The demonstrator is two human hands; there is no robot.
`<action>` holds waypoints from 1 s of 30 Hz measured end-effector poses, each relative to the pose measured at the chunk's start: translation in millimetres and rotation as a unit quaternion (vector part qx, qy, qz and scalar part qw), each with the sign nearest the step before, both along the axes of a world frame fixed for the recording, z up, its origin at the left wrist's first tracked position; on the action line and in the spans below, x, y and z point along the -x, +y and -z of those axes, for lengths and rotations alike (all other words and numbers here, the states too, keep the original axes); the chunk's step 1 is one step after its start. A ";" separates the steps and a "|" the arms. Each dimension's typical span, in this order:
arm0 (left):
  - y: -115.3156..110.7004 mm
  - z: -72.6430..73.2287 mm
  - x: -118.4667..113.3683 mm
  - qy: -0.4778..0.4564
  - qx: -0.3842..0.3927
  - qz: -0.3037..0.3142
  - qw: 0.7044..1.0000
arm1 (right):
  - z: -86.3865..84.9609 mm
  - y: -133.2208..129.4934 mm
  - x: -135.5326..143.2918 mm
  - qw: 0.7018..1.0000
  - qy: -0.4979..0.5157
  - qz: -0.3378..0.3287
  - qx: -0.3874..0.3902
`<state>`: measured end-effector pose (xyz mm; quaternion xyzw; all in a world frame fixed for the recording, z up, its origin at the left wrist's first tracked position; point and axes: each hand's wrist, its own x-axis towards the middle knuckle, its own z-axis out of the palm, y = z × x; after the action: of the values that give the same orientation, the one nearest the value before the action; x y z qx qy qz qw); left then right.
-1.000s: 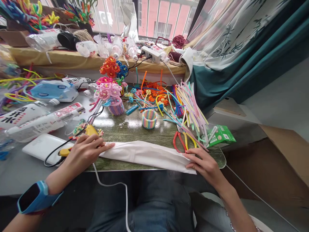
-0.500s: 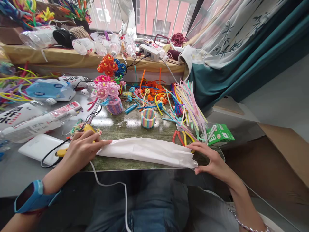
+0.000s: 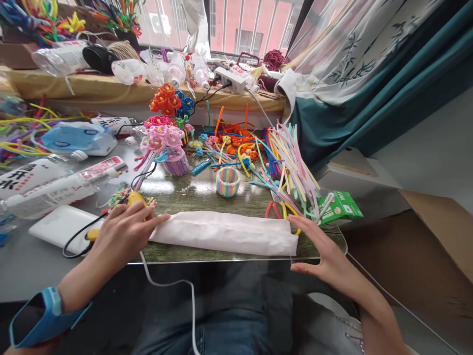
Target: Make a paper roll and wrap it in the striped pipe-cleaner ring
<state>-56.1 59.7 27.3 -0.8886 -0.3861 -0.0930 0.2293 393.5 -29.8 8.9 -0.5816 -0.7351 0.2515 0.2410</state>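
Observation:
A long strip of folded white paper (image 3: 225, 234) lies along the front edge of the table. My left hand (image 3: 129, 229) pinches its left end between thumb and fingers. At the other end, my right hand (image 3: 325, 249) is spread, thumb low and fingers high, with a gap between them and nothing held. Pliers with red and yellow handles (image 3: 274, 210) lie just behind the paper's right end. Beside my left hand is a yellow-handled tool (image 3: 136, 198). A striped ring-shaped pot (image 3: 228, 182) stands behind the paper.
Pipe-cleaner flowers in a pot (image 3: 176, 161) stand at centre-left. Pastel pipe cleaners (image 3: 295, 167) and a green packet (image 3: 342, 206) lie at right. Plastic bottles (image 3: 62, 190), a wipes pack (image 3: 79, 138) and a white power bank (image 3: 61, 229) occupy the left. A white cable (image 3: 166, 283) hangs over the front edge.
My right hand has let go of the paper's right end, its fingers now wider apart. That end lies flatter and straighter. The left hand has barely moved.

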 end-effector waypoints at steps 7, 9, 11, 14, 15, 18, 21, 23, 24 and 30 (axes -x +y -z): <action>-1.4 1.1 2.1 -0.017 0.023 -0.023 0.999 | -12.9 5.0 -17.6 0.977 0.164 0.125 -0.048; -2.2 1.9 2.9 -0.014 0.026 -0.032 0.999 | -12.4 8.4 -20.1 0.969 0.190 0.155 -0.030; -3.0 2.7 4.1 -0.013 0.032 -0.036 0.999 | -9.0 12.7 -20.0 0.964 0.195 0.181 0.010; -3.4 3.1 5.4 -0.014 0.034 -0.029 0.999 | -0.7 21.8 -16.1 0.965 0.173 0.191 0.049; -3.2 2.8 5.5 -0.014 0.033 -0.025 0.999 | 2.1 25.4 -14.1 0.968 0.159 0.184 0.054; -2.1 1.0 4.7 -0.010 0.030 -0.012 0.999 | 7.9 37.3 -8.1 0.978 0.119 0.152 0.077; -0.7 -0.1 4.5 -0.015 0.027 -0.006 1.000 | 11.1 48.4 -4.8 0.978 0.111 0.121 0.128; -0.1 0.5 5.6 -0.025 0.029 0.001 0.999 | 14.0 54.8 -4.6 0.976 0.116 0.112 0.145; 0.1 1.0 6.5 -0.032 0.031 0.006 0.999 | 15.9 57.7 -5.0 0.976 0.119 0.110 0.148; -2.0 4.2 13.1 -0.068 0.033 0.020 0.997 | 28.1 70.1 -9.7 0.976 0.132 0.093 0.146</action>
<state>-69.2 57.7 23.1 -0.8946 -0.3861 -0.1454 0.1714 403.2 40.2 -19.1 -0.6378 -0.5948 0.4076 0.2708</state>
